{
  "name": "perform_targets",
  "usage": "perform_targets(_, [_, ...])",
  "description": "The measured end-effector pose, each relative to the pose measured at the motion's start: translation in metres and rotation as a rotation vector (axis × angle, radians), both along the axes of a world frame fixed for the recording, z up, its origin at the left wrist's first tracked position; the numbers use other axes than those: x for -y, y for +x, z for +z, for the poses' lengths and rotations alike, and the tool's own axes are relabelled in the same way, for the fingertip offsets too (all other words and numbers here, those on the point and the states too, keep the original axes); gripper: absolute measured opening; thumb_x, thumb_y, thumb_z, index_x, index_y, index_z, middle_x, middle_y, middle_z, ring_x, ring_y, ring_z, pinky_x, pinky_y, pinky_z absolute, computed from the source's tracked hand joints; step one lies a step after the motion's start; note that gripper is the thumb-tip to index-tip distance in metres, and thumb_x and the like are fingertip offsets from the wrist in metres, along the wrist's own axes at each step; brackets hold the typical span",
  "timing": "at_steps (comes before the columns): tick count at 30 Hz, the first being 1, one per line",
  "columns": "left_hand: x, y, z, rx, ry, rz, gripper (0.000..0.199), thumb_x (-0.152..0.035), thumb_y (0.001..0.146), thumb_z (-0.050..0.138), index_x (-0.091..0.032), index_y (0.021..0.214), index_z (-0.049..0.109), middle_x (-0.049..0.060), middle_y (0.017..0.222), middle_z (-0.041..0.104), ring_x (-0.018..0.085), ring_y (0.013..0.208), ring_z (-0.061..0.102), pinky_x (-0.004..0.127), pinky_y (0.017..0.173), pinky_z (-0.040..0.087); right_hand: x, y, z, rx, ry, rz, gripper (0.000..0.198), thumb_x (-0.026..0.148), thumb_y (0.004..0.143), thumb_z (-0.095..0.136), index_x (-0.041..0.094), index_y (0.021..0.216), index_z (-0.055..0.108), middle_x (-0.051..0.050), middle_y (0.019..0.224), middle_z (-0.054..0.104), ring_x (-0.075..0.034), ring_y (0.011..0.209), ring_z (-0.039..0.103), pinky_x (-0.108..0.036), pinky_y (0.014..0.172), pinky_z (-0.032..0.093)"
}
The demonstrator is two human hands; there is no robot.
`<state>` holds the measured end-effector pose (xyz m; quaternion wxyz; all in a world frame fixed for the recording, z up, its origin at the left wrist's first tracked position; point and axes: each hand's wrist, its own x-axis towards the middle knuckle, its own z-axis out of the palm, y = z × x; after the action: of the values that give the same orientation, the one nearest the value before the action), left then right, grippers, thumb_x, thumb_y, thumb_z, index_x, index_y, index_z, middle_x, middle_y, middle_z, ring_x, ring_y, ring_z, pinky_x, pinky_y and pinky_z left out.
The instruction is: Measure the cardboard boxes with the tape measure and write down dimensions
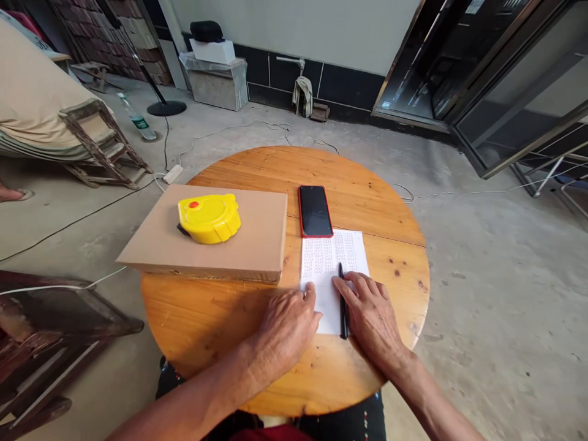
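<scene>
A white sheet of paper (327,260) with rows of handwritten characters lies on the round wooden table. My left hand (289,321) rests at its lower left edge, index finger and thumb apart on the sheet, the other fingers bent. On the right side of the paper, my right hand (372,309) lies palm down with its fingers spread. One of its fingers lies across a black pen (343,315), which is flat on the sheet; the right thumb is not clearly seen. A phone (315,211) in a red case overlaps the paper's top edge.
A cardboard box (257,223) stands on the left of the table (367,190), with a yellow tape-measure-shaped case (209,217) on top. On the floor behind are a plastic bottle (140,122), a round stand base (166,108) and cables. Another person's foot (13,194) shows at left.
</scene>
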<state>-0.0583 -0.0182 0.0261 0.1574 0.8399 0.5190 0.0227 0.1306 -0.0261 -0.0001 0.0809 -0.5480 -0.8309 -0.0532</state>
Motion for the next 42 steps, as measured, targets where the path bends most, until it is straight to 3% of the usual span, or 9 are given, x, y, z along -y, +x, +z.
perform_targets(8, [0.019,-0.003,-0.005,-0.010,0.073,0.089,0.036,-0.021,0.091,0.054,-0.019,0.127,0.057,0.009,0.107,0.061,0.026,0.102,0.060,0.037,0.084,0.053,0.000,0.005,-0.007,-0.096,0.032,0.006,0.037,0.004,0.091,0.045,0.018,0.120,0.062,-0.013,0.117,0.062,-0.029,0.107,0.054,-0.040,0.083,0.041])
perform_targets(20, [0.028,0.011,-0.008,-0.006,0.042,0.112,0.039,-0.022,0.092,0.052,-0.015,0.130,0.054,0.012,0.110,0.057,0.026,0.100,0.060,0.040,0.085,0.053,-0.006,0.019,0.000,-0.076,0.001,0.040,0.037,0.006,0.093,0.040,0.018,0.121,0.060,-0.014,0.120,0.062,-0.028,0.108,0.056,-0.042,0.086,0.038])
perform_targets(34, [0.034,-0.002,-0.018,0.210,0.123,0.122,0.027,-0.015,0.087,0.054,-0.019,0.113,0.061,0.007,0.102,0.058,0.024,0.097,0.057,0.040,0.086,0.051,-0.001,0.024,-0.001,-0.250,0.018,0.026,0.041,0.004,0.088,0.040,0.015,0.125,0.053,-0.012,0.124,0.062,-0.026,0.111,0.057,-0.041,0.089,0.043])
perform_targets(42, [0.065,-0.029,-0.016,0.438,0.217,0.103,0.043,-0.011,0.081,0.057,-0.019,0.123,0.055,0.010,0.114,0.056,0.023,0.097,0.060,0.037,0.084,0.055,0.005,0.016,0.011,-0.298,0.080,-0.031,0.041,0.004,0.088,0.035,0.017,0.122,0.055,-0.013,0.122,0.063,-0.027,0.106,0.058,-0.045,0.085,0.046])
